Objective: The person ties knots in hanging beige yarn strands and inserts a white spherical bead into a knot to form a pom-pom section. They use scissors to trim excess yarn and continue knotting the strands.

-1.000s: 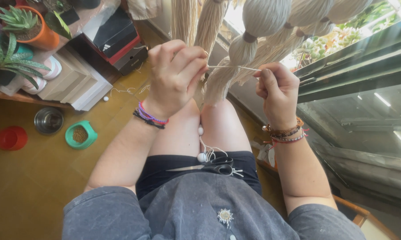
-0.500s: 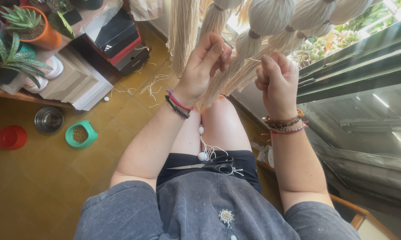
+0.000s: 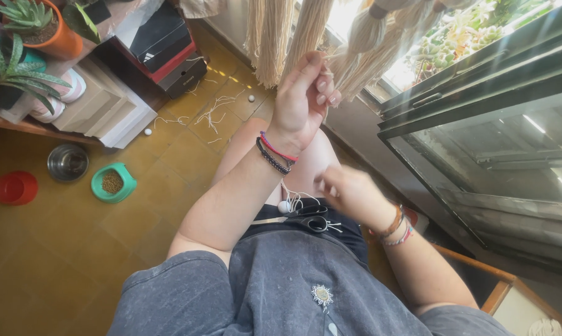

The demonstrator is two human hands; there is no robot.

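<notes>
My left hand (image 3: 303,99) is raised and pinches a hanging cream fibre tassel (image 3: 365,59) among several tassels (image 3: 271,37) dangling from above by the window. My right hand (image 3: 349,193), blurred, is low over my lap with nothing visibly in it, just above black-handled scissors (image 3: 299,219) lying on my thigh. A small white bead with thin white thread (image 3: 285,206) rests beside the scissors.
On the yellow tile floor sit a red bowl (image 3: 14,186), a steel bowl (image 3: 67,163) and a green bowl of kibble (image 3: 113,182). Potted succulents (image 3: 32,25), a shelf and stacked boxes (image 3: 163,43) stand at left. Cut fibre scraps (image 3: 215,112) litter the floor. A glass window frame (image 3: 480,124) runs along the right.
My right hand has dropped from the tassel to my lap near the scissors. My left hand stays up on the tassel.
</notes>
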